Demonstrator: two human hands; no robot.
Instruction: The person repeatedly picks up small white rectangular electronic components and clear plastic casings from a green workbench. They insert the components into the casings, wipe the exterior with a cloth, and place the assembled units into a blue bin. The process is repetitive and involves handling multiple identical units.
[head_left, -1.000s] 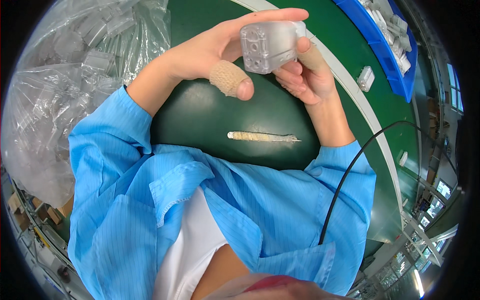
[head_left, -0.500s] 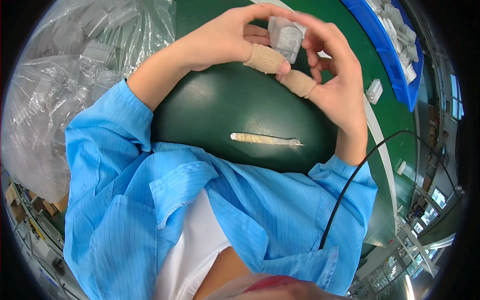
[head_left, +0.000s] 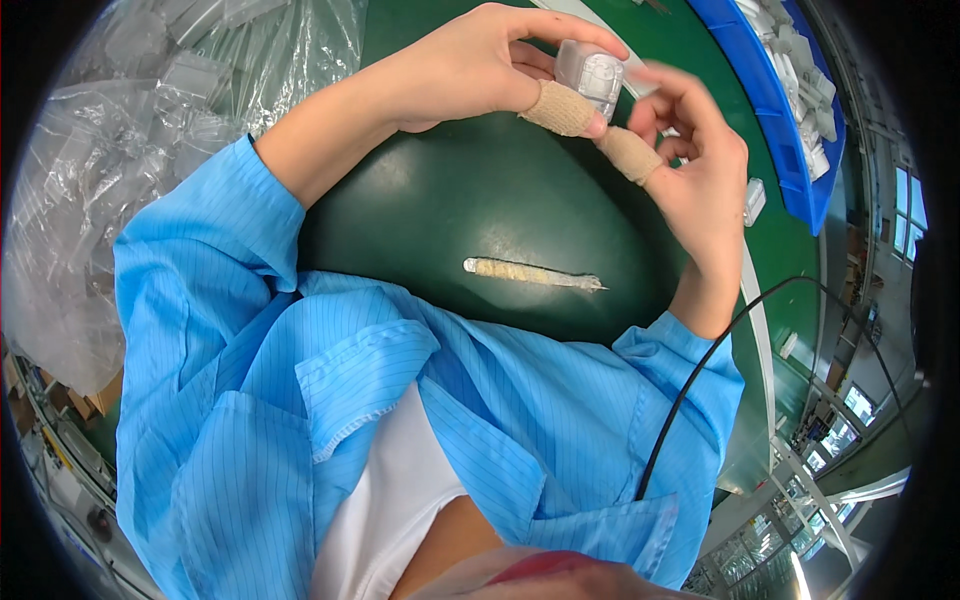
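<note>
My left hand (head_left: 480, 70) is closed on a small clear plastic case (head_left: 592, 78), its index finger along the top and its tape-wrapped thumb below. Close beside the case is my right hand (head_left: 695, 150), its thumb, also wrapped in tan tape, meeting the left thumb at the lower edge. The right index finger is raised apart from the case and blurred; the other fingers curl loosely. A slim tool wrapped in yellowish tape (head_left: 530, 273), with a thin pointed tip, lies on the dark green surface (head_left: 430, 220) between my forearms.
At the left, a large clear plastic bag (head_left: 90, 210) holds several clear cases. A blue bin (head_left: 775, 130) of white and clear parts stands at the far right. A small clear piece (head_left: 754, 201) lies near it. One black cable (head_left: 720, 345) crosses my right sleeve.
Both hands and the clear case have shifted slightly to the right. My right index finger has come away from the case's upper edge. The taped tool lies where it was.
</note>
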